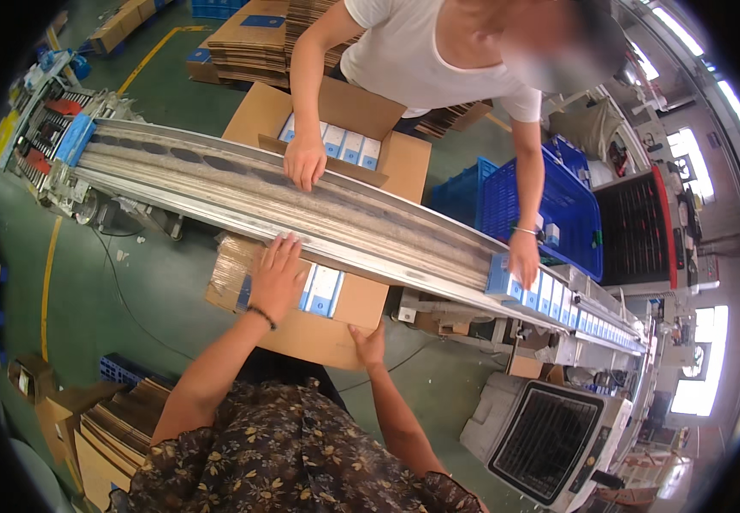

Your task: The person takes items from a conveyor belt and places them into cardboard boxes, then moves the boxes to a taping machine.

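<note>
Right in front of me is a cardboard carton (314,338), with blue-and-white small boxes (325,291) standing in its opening. My left hand (278,275) lies over the carton's left part, its fingers stretched toward the conveyor's near rail. At the carton's near right corner, my right hand (368,344) grips the cardboard, thumb up against the side; its other fingers are partly hidden. Between me and a co-worker runs a long conveyor (327,218). On its right part stands a row of blue-and-white boxes (545,295), touched by the co-worker's hand (523,259).
Across the conveyor, another open carton (404,167) holds similar boxes. Blue plastic crates (550,209) stand at the far right. Flattened cardboard (118,427) is stacked at my lower left. A fan-like grey machine (550,440) stands at the lower right, and a cable crosses the floor.
</note>
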`<state>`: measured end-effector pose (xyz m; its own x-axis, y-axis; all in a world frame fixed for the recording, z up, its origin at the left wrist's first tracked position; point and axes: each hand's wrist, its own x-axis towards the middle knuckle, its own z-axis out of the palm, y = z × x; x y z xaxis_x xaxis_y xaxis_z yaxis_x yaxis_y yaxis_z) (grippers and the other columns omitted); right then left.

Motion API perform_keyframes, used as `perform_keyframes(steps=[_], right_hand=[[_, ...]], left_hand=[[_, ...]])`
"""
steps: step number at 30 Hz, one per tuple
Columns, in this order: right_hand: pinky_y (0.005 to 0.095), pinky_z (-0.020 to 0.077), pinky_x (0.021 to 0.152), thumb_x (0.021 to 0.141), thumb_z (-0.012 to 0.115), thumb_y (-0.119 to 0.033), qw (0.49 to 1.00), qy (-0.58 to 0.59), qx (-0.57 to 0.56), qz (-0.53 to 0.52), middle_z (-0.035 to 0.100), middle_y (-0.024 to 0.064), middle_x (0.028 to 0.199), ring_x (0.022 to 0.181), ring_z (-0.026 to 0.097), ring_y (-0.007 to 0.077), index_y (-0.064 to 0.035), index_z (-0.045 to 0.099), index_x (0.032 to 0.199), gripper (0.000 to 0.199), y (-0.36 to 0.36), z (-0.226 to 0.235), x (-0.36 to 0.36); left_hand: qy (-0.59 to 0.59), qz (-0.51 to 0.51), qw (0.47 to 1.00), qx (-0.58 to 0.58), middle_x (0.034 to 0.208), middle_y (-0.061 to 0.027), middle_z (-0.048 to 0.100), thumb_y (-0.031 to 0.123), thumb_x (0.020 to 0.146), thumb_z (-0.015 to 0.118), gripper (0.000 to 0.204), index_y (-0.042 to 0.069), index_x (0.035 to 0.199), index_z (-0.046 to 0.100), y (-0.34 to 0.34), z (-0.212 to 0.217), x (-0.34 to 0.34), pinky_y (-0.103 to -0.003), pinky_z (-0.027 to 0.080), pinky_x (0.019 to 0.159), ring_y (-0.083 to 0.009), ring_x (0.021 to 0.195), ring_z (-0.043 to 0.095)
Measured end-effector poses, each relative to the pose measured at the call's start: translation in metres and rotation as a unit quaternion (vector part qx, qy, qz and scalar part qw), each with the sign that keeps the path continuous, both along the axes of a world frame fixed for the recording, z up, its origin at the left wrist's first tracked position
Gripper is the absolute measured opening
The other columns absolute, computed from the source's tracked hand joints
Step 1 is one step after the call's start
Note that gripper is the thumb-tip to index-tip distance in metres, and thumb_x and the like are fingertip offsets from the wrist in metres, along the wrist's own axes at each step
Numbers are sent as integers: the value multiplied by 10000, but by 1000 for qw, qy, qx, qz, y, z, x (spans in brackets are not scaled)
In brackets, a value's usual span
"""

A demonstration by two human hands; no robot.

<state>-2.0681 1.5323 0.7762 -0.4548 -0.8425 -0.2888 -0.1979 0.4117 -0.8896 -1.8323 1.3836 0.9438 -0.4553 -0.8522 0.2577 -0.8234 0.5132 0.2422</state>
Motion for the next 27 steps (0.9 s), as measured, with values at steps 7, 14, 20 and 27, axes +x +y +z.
perform_keyframes(steps=[7,14,20,27], right_hand=[[412,411,1021,821,740,-279,978,157,-81,108,554,271,1230,1170,536,358,73,327,1402,794,10,59,47],[454,399,994,946,572,-356,983,140,-62,101,517,123,1341,1200,490,306,-21,408,1409,594,-35,-7,52],[393,473,966,974,379,-596,943,-178,177,-219,574,149,1324,1109,603,291,80,493,1333,774,-81,1,140],[340,469,972,973,339,-613,980,-93,172,-45,593,202,1281,1141,600,307,41,513,1339,769,-118,-19,341]], left_hand=[[-51,167,952,250,1614,-40,144,447,976,412,676,142,1538,193,79,-98,79,-635,126,1125,-240,1490,99],[102,460,814,340,1545,-142,295,630,953,296,766,127,1527,230,-17,-123,144,-517,214,1131,-315,1419,282],[328,462,727,389,1328,-184,559,652,896,417,716,115,1364,498,-29,-178,263,-436,394,1031,-364,1255,495],[354,596,627,355,1247,-157,626,747,776,532,809,144,1315,567,30,-169,490,-447,424,1009,-349,1191,562]])
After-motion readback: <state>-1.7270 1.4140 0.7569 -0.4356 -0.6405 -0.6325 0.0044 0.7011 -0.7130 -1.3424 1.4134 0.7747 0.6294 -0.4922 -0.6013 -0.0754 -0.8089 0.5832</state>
